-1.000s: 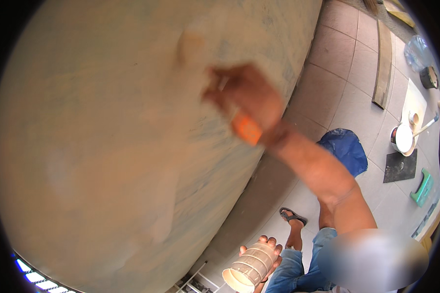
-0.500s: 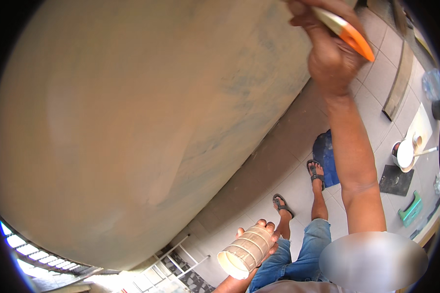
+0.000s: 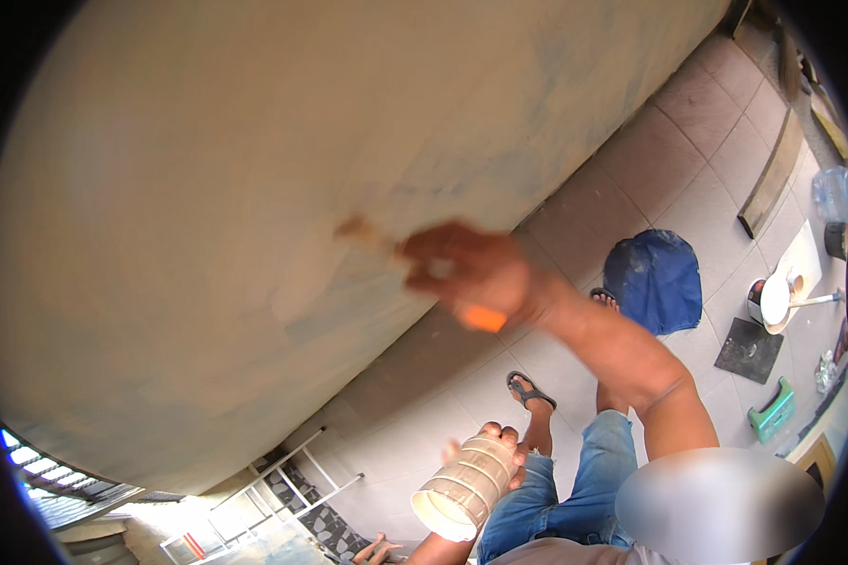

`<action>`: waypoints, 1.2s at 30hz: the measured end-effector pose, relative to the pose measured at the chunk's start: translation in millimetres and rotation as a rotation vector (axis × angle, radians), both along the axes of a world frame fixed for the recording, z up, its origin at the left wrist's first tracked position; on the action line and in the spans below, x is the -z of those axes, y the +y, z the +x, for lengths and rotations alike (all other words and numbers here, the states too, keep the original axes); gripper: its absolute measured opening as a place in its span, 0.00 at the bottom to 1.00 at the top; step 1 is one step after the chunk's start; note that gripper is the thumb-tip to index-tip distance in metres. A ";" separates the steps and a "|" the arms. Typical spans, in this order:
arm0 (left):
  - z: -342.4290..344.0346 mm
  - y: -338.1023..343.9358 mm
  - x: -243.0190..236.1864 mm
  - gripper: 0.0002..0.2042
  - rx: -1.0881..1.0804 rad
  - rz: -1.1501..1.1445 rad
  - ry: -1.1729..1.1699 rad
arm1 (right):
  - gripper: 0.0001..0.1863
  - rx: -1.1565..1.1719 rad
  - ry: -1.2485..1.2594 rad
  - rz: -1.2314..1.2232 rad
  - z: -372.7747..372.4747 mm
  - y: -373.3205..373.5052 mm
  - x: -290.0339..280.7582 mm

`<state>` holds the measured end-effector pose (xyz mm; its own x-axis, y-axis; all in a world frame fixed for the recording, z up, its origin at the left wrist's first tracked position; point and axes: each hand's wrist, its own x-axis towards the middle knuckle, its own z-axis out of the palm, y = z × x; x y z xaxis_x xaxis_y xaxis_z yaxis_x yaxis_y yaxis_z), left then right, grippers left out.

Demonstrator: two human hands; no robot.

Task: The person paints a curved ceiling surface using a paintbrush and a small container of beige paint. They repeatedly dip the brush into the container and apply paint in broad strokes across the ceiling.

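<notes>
My right hand [image 3: 471, 273] is shut on a paintbrush with an orange handle [image 3: 483, 318]. Its blurred bristle end [image 3: 353, 228] lies against the beige plastered wall [image 3: 188, 235], which fills most of the view. My left hand [image 3: 501, 444] is low near my jeans. It grips a cream ribbed container [image 3: 462, 485] that is tilted with its open mouth toward the lower left. My sandalled feet [image 3: 530, 388] show far below on the tiled floor.
A blue bag [image 3: 655, 278] lies on the floor tiles near the wall's foot. At the right are a white bucket [image 3: 773, 301], a dark square mat [image 3: 749, 350], a green tool [image 3: 773, 410], a clear water bottle [image 3: 834, 193] and a wooden plank [image 3: 773, 174]. A white metal frame [image 3: 297, 471] stands at the lower left.
My right hand rose with the brush to the upper right, then swept back down and left to the middle of the wall. My left hand and the container barely moved.
</notes>
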<state>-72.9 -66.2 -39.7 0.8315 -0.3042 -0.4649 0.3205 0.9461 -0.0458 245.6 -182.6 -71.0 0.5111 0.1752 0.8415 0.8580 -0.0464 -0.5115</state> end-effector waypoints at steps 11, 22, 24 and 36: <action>-108.4 98.4 30.0 0.32 -0.176 0.057 -0.010 | 0.16 0.337 -0.101 0.104 -31.2 59.9 -7.5; -157.6 143.7 39.6 0.32 -0.234 0.035 -0.124 | 0.10 0.445 -0.106 0.209 -14.4 38.8 -41.8; -165.7 147.3 44.1 0.32 -0.230 0.026 -0.117 | 0.10 0.526 0.029 0.522 -7.7 26.7 -47.9; -174.0 145.1 37.6 0.32 -0.262 0.027 -0.138 | 0.11 0.093 -0.117 0.092 -66.4 111.0 -39.7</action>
<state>-246.8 78.9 -77.3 0.9360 -0.0596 -0.3468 0.0662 0.9978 0.0071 179.3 -71.6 -31.3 0.4188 0.0511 0.9066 0.9063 -0.0856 -0.4138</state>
